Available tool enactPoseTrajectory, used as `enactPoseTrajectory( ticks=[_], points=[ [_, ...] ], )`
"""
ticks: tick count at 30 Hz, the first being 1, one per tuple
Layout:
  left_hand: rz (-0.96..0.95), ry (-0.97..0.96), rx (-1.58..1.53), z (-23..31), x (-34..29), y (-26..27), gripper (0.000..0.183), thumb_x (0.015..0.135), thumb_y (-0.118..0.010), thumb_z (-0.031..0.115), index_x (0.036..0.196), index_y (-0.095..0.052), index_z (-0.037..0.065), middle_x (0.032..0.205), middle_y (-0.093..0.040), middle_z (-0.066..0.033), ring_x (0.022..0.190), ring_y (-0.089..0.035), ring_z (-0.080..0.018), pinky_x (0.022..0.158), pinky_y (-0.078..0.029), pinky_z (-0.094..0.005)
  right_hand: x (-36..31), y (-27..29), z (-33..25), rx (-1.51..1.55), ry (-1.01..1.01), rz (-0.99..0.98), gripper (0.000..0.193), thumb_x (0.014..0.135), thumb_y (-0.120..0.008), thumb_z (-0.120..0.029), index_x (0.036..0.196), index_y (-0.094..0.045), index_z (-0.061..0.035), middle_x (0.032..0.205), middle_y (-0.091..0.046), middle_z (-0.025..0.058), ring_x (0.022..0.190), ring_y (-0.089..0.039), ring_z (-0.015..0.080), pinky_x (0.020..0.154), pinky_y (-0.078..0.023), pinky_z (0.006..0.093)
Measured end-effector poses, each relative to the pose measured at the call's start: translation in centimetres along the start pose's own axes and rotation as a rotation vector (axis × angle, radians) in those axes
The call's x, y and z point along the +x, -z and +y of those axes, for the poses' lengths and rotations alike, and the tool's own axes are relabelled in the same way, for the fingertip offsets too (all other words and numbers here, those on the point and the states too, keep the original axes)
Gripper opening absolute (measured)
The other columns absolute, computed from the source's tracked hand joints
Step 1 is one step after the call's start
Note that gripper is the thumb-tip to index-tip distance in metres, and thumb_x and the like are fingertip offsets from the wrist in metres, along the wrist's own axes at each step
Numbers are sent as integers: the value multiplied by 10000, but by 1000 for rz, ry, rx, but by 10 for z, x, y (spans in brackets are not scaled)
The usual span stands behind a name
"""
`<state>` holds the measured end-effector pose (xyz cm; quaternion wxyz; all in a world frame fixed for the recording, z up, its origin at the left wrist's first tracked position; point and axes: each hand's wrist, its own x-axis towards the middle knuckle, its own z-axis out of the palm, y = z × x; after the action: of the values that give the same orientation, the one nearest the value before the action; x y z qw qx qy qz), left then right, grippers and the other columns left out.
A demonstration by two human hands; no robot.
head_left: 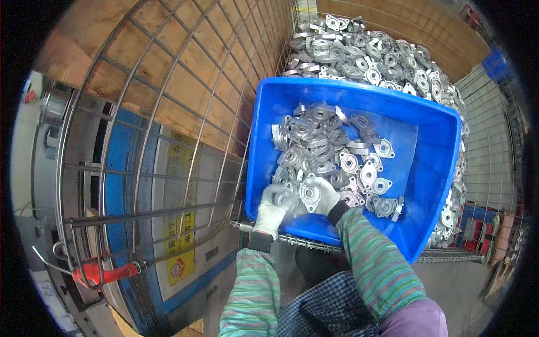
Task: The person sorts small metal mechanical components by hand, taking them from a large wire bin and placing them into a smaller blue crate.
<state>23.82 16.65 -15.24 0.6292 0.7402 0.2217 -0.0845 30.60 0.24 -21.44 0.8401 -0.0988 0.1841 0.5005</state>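
Note:
Both my hands wear white gloves and are over the near left part of a blue plastic bin [359,90]. My right hand [327,197] is closed on a silver metal flange casting [310,194], a rounded piece with a central hole and pointed ears. Close beside it, my left hand [272,213] has its fingers curled round another grey metal casting [287,197], partly hidden by the glove. A heap of similar castings [320,140] fills the left and middle of the bin, and several paler ones [368,175] lie toward the right of it.
Behind the bin, a large pile of castings [365,56] fills a wire cage lined with brown board [404,28]. Its wire mesh side [168,95] rises close at my left. A red-handled tool [109,275] hangs on the lower left mesh, by a blue and grey cabinet [126,163].

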Motion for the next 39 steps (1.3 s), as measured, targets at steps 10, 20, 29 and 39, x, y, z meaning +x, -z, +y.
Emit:
enactPoseTrajectory(
  ticks=[10, 20, 29, 39],
  points=[
    [208, 293, -509, 9, -15, 4, 386, 857, -622, 173, 1179, -534, -22, 1045, -612, -89, 912, -594, -162, 777, -488, -273, -20, -28, -6, -43, -72, 20, 567, 877, -423, -579, 1201, -492, -119, 1106, -584, 101, 1023, -566, 254, 834, -465, 503],
    [253, 274, -591, -3, -16, 1, 472, 940, -463, 385, 1193, -528, -8, 1123, -586, -90, 967, -579, -177, 854, -460, -308, -5, 7, 6, -18, -112, 20, 552, 905, -372, -556, 1140, -516, -78, 1070, -600, 146, 993, -573, 350, 795, -461, 603],
    [318, 265, -672, 1, -18, -3, 467, 927, -495, 373, 1175, -528, -22, 1116, -586, -106, 968, -581, -186, 854, -470, -319, 4, 12, 8, 169, -168, 5, 575, 895, -361, -583, 1135, -513, -83, 1025, -606, 162, 966, -578, 378, 777, -477, 587],
    [265, 240, -381, 9, -18, -23, 368, 842, -644, 198, 1159, -535, 47, 1033, -593, -77, 881, -575, -152, 775, -471, -271, 30, 11, 37, -377, -119, 226, 514, 938, -310, -526, 1147, -551, -123, 1046, -624, 93, 945, -573, 191, 826, -455, 307]
  ],
)
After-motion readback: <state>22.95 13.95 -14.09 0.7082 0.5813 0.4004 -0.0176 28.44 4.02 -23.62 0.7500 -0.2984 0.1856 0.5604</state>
